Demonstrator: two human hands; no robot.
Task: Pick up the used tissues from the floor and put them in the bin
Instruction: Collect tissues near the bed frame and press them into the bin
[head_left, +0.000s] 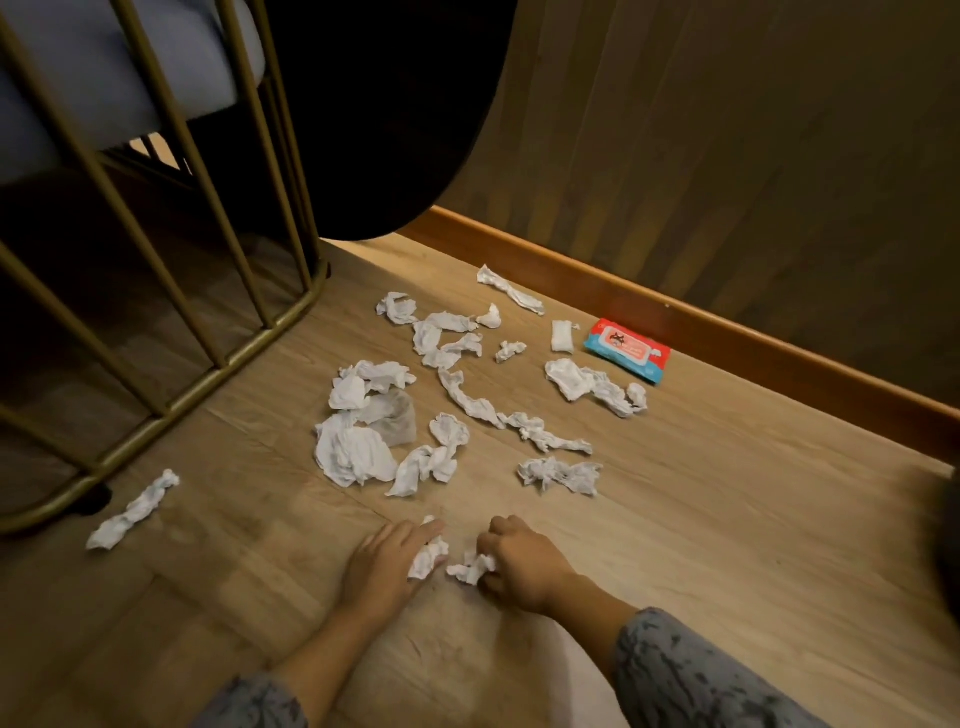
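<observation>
Wooden floor (701, 519) fills most of the view, running to a brown skirting board (727, 332) under a panelled wall (727, 130) at the back right. At upper left stands a chair (104, 78) with a grey cushion inside a frame of gold bars, its curved base rail resting on the floor; beside it a dark round table edge (395, 114) overhangs. Bare boards lie open to the right of the scatter and along the near left.

White crumpled tissues (353, 447) are strewn across the middle of the floor, between the chair base and the skirting. One twisted tissue (135, 509) lies apart at the left, near the chair rail. A red and blue wipes pack (626, 351) lies flat just beside the skirting, with a small folded tissue close to its left.

Both forearms reach forward from patterned grey sleeves, hands low at the near edge of the scatter. The left hand (384, 561) lies palm down, fingers fairly straight, touching a tissue wad (428, 556) at its fingertips. The right hand (519, 561) is curled, fingers and thumb pinching a small wad (470, 569) against the floor. The two wads lie just beside each other between the hands.
</observation>
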